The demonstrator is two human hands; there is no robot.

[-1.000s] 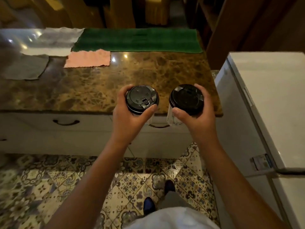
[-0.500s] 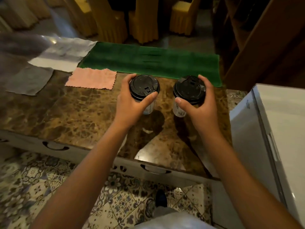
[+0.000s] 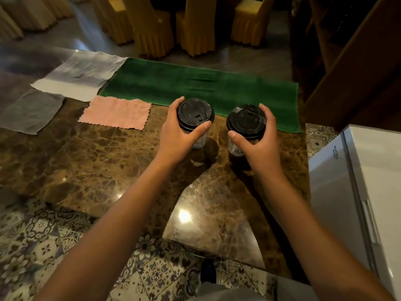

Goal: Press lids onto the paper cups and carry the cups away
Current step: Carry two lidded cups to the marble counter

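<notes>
Two white paper cups with black lids are over the brown marble counter (image 3: 91,166). My left hand (image 3: 178,137) grips the left cup (image 3: 200,141) just under its lid (image 3: 194,114), thumb across the front. My right hand (image 3: 260,144) grips the right cup (image 3: 235,148) under its lid (image 3: 246,120) in the same way. Both cups stand upright, close together, just in front of the green towel (image 3: 199,88). Dark reflections lie on the marble below each cup. I cannot tell whether the cup bases touch the counter.
A pink cloth (image 3: 116,111), a grey cloth (image 3: 30,111) and a white-grey cloth (image 3: 80,74) lie on the counter's left. A white appliance (image 3: 368,192) stands at the right. Yellow-covered chairs (image 3: 152,25) stand beyond the counter. Patterned floor tiles (image 3: 32,242) show below.
Both hands have carried the lidded cups forward from the counter's near edge to its far side by the green towel, and I have come closer to the counter.
</notes>
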